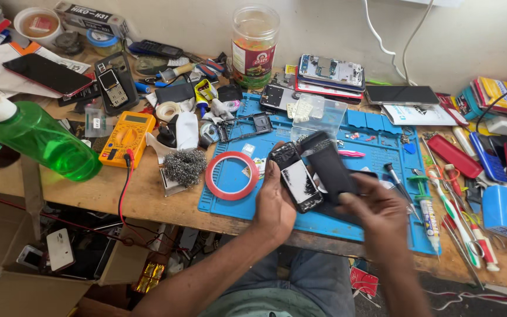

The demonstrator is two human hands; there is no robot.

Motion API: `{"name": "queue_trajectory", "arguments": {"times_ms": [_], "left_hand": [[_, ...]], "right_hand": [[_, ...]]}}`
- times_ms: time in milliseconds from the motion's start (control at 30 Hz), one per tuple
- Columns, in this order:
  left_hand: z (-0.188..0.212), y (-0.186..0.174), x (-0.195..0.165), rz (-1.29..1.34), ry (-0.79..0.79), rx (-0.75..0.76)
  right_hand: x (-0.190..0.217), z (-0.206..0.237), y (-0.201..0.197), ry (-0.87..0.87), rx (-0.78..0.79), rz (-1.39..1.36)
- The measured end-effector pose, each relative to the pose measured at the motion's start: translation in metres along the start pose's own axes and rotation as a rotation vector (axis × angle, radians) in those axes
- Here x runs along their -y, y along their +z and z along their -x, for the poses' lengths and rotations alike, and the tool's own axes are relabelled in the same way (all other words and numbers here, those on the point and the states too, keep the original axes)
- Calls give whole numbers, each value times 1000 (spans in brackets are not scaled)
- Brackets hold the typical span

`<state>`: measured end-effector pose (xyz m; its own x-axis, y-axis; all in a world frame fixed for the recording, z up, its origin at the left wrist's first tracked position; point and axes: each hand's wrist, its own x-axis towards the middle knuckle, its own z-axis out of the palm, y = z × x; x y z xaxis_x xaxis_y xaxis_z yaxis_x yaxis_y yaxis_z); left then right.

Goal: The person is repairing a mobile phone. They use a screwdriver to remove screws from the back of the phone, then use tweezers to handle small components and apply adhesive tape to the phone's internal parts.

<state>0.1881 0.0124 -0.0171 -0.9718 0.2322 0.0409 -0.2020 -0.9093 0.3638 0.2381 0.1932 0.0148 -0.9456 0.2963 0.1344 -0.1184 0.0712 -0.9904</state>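
Two hands holding phone parts over a blue mat

Head view: the left hand [275, 202] is gripping a small black phone [298, 179], its fingers [269, 166] curled round the phone's left edge. The right hand [375, 206] is pinching a dark back cover [330, 167], tilted and touching the phone's right side. Left of the left fingers a red tape ring [232, 175] is lying on the blue mat [377, 149] covering the tabletop [148, 199].

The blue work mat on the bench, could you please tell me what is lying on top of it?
On the blue work mat lie a red tape ring, a clear plastic box, a phone frame and tweezers. Both hands and their phone parts cover its middle.
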Motion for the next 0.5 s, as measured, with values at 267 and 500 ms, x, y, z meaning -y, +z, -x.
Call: {"name": "queue_trajectory", "arguments": {"times_ms": [267,500], "left_hand": [[16,12,2,-187,81,115],[16,21,1,-275,122,163]], "right_hand": [[-11,17,33,4,19,123],[-12,25,38,-74,-42,165]]}}
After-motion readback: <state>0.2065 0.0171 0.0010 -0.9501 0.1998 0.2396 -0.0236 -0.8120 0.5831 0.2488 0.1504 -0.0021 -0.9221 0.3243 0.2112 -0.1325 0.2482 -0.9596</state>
